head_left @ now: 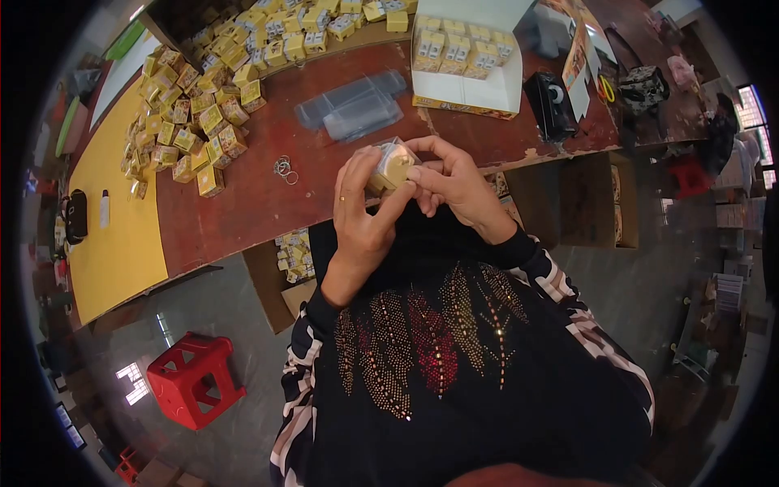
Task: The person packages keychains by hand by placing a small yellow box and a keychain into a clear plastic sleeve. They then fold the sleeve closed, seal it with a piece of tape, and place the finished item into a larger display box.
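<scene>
Close to the table's front edge, my left hand and my right hand both grip one small yellow box. A clear plastic cover shows at the box's upper edge. My left fingers and thumb close round its left side, and my right thumb presses on its face from the right. Several flat clear plastic sleeves lie on the table just beyond my hands. To the left of my hands are a few metal rings.
Small yellow boxes are heaped at the left and back. An open white display carton holds rows of them, beside a black tape dispenser. Yellow sheet covers the table's left end. A red stool stands on the floor.
</scene>
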Motion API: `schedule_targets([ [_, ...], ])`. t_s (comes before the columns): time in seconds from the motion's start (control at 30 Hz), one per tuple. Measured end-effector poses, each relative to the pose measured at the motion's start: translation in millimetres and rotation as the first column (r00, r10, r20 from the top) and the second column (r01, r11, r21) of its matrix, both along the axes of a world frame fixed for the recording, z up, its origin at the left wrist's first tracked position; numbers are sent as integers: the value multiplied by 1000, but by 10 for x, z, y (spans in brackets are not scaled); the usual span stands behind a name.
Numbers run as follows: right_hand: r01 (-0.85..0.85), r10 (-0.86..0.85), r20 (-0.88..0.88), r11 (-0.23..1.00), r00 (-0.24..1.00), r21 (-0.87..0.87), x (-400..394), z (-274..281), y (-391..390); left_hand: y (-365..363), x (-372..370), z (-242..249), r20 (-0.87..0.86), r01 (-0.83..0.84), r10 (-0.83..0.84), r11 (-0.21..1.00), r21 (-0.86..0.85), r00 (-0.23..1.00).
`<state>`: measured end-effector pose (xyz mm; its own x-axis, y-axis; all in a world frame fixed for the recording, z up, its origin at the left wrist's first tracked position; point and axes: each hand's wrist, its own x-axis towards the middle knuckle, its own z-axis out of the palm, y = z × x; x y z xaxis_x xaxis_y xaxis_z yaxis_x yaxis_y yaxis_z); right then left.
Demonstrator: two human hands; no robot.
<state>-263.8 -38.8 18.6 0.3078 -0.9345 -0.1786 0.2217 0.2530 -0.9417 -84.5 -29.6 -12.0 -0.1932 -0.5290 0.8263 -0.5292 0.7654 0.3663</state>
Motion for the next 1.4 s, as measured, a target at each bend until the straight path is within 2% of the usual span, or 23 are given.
schedule_targets([
  [0.07, -24, 24, 12, 1000, 1000, 13, -10, -53, -23, -3, -9, -20, 16, 5, -5, 1000, -12, 1000],
  [0.2, -20, 22, -54, 999, 998, 36, -8, -157, -47, 41, -38, 7, -150, 27, -1, 984, 174, 989],
  [0.27, 76, -110, -195, 982, 975, -175, 31, -253, -57, 93, -53, 46, -183, 25, 19, 971, 239, 983],
  [0.3, 76, -111, -194, 981, 975, -176, 49, -351, -88, 120, -68, 50, -352, 171, -27, 908, 383, 935],
  [0.33, 118, -186, -171, 930, 968, -348, 67, -455, -139, 131, -79, 51, -515, 332, -41, 809, 486, 856],
  [0.37, 155, -257, -135, 846, 957, -509, 71, -526, -169, 118, -87, 39, -515, 335, -46, 808, 484, 856],
  [0.43, 132, -226, -160, 883, 961, -451, 95, -487, -124, 72, -92, -10, -747, 538, -7, 699, 472, 665],
  [0.5, 102, -159, -157, 942, 975, -321, 106, -464, -58, 40, -41, -10, -720, 511, -1, 705, 491, 694],
  [0.57, 52, -126, -183, 929, 975, -367, -40, -512, 6, 42, -14, 95, -766, 571, 18, 656, 494, 642],
  [0.6, 95, -206, -235, 906, 950, -413, -179, -348, 55, 23, 27, 87, -787, 602, 8, 638, 479, 617],
  [0.67, 343, -520, -219, 771, 826, -537, -664, -233, -17, -28, 78, 79, -823, 635, 4, 634, 441, 568],
  [0.73, 583, -827, -178, 512, 534, -631, -1388, -198, -193, -52, 145, 56, -828, 666, 38, 573, 477, 560],
  [0.77, 575, -909, -192, 386, 369, -722, -1760, -191, -268, -59, 126, 41, -836, 667, 62, 573, 477, 545],
  [0.8, 490, -935, -290, 354, 204, -797, -2134, -231, -338, -58, 113, 13, -837, 672, 55, 569, 474, 544],
  [0.83, 490, -938, -285, 347, 199, -800, -2405, -272, -383, -54, 103, -26, -835, 692, 46, 535, 485, 549],
  [0.9, 412, -700, -677, 699, 228, -584, -2804, -363, -475, -34, 66, -77, -841, 729, 34, 481, 487, 540],
  [0.93, 409, -700, -676, 700, 230, -586, -2935, -433, -539, -30, 32, -77, -842, 728, 34, 485, 485, 538],
  [1.0, 466, -527, -699, 831, 484, -303, -3077, -562, -631, -12, -10, -74, -817, 710, -35, 517, 478, 576],
  [1.13, 476, -523, -565, 845, 638, -244, -3088, -689, -654, -7, 29, -118, -808, 706, -39, 512, 489, 588],
  [1.2, 543, -677, -463, 735, 572, -405, -3009, -723, -615, -23, 12, -84, -809, 696, -26, 528, 488, 587],
  [1.23, 545, -677, -463, 735, 572, -403, -2927, -665, -575, -32, 1, -61, -815, 687, -11, 544, 482, 580],
  [1.3, 724, -800, -295, 599, 523, -342, -2809, -556, -480, -48, 12, -46, -824, 701, 45, 501, 508, 565],
  [1.4, 702, -817, -268, 576, 511, -418, -2800, -595, -327, -66, 28, -80, -835, 722, 100, 454, 523, 541],
])
